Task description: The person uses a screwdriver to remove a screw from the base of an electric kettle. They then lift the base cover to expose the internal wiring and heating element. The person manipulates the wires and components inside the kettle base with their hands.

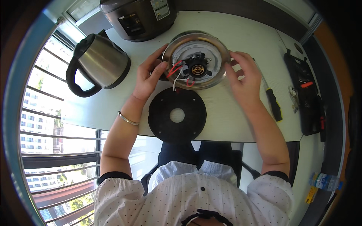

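Note:
A round stainless-steel body, probably an upturned kettle (171, 49), shows its exposed underside between my hands. At its middle is a black coupler (197, 69) with a ring-shaped brass-coloured contact. Loose red wires (174, 70) and white wires (176, 82) stick out toward me. My left hand (148, 75) grips the left rim, thumb on top and fingers partly hidden behind. On the right rim my right hand (243, 75) holds with thumb and fingers. Just nearer to me, a flat black disc (162, 116) with a centre hole lies at the table's front edge, slightly overhanging it.
A steel kettle (102, 60) with a black handle stands at the left. Behind it is a dark rice cooker (139, 19). To the right lie a yellow-black screwdriver (274, 104), small metal parts (293, 98) and a black tool pouch (310, 109). A plastic bottle (327, 182) is farther right.

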`<state>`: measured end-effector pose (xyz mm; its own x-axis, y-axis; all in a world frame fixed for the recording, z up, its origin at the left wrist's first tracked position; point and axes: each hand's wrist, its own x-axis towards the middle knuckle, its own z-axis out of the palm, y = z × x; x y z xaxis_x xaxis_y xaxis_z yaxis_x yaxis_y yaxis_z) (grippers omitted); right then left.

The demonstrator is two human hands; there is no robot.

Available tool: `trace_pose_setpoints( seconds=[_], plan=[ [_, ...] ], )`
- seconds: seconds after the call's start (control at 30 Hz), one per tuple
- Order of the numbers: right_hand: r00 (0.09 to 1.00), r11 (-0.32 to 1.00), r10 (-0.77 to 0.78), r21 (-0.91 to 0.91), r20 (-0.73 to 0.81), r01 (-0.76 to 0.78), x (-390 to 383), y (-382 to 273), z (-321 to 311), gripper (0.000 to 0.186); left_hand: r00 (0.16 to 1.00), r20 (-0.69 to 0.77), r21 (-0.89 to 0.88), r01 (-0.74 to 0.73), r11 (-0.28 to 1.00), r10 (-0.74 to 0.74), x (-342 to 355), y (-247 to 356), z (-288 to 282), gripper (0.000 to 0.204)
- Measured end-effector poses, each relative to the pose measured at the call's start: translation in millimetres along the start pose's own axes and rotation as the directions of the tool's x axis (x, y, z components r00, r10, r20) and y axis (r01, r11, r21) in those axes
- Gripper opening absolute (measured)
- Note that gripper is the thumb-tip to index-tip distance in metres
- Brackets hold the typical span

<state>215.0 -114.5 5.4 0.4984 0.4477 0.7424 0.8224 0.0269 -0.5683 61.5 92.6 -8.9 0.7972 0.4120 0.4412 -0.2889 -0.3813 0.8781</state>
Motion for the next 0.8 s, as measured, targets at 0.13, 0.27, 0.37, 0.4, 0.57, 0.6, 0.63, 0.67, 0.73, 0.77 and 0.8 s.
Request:
trace_pose_setpoints(
  seconds=[0.13,0.27,0.37,0.4,0.57,0.6,0.63,0.67,0.73,0.77,0.8],
  plan=[
    [1.000,1.000,0.001,-0.025,-0.007,-0.001,-0.6,0.8,0.2,0.031,1.000,0.008,0.024,-0.010,1.000,0.010,0.4,0.1,0.2,0.049],
    [0.999,0.998,-0.023,-0.060,-0.047,0.020,-0.1,-1.4,0.8,0.033,1.000,0.012,0.017,0.004,1.000,-0.004,0.8,-1.3,-0.6,0.050],
    [0.983,0.984,-0.143,-0.127,-0.118,0.128,3.4,-6.1,-1.2,0.032,1.000,0.009,0.011,0.009,1.000,-0.009,0.5,-1.3,-1.1,0.049],
    [0.971,0.973,-0.194,-0.155,-0.141,0.172,4.2,-7.7,-1.7,0.031,1.000,0.007,0.008,0.011,1.000,-0.011,0.2,-1.2,-1.2,0.049],
    [0.970,0.954,-0.239,-0.199,-0.053,0.224,-2.1,-7.1,-1.0,0.018,1.000,0.011,-0.021,0.012,1.000,-0.011,-0.1,-0.4,0.0,0.049],
    [0.973,0.957,-0.227,-0.195,-0.036,0.216,-3.7,-7.6,1.9,0.016,1.000,0.012,-0.029,0.014,0.999,-0.013,-0.1,-0.2,0.2,0.049],
    [0.964,0.943,-0.262,-0.223,-0.036,0.247,-4.2,-7.7,4.9,0.015,1.000,0.014,-0.027,0.009,1.000,-0.009,-0.3,-0.5,0.4,0.049],
    [0.955,0.927,-0.296,-0.250,-0.036,0.278,-4.4,-7.7,8.0,0.015,1.000,0.015,-0.025,0.005,1.000,-0.004,-0.2,-0.8,0.4,0.049],
    [0.940,0.898,-0.340,-0.306,-0.026,0.316,-4.9,-8.8,12.2,0.014,1.000,0.024,-0.037,0.009,0.999,-0.008,-0.6,-0.5,0.5,0.049],
    [0.937,0.885,-0.349,-0.334,-0.018,0.324,-5.5,-9.9,13.6,0.014,0.999,0.031,-0.050,0.018,0.999,-0.017,-0.7,0.3,0.5,0.049],
    [0.933,0.872,-0.359,-0.361,-0.010,0.331,-5.6,-10.5,14.5,0.014,0.999,0.039,-0.064,0.028,0.998,-0.025,-0.8,1.1,0.5,0.049]
  ],
)
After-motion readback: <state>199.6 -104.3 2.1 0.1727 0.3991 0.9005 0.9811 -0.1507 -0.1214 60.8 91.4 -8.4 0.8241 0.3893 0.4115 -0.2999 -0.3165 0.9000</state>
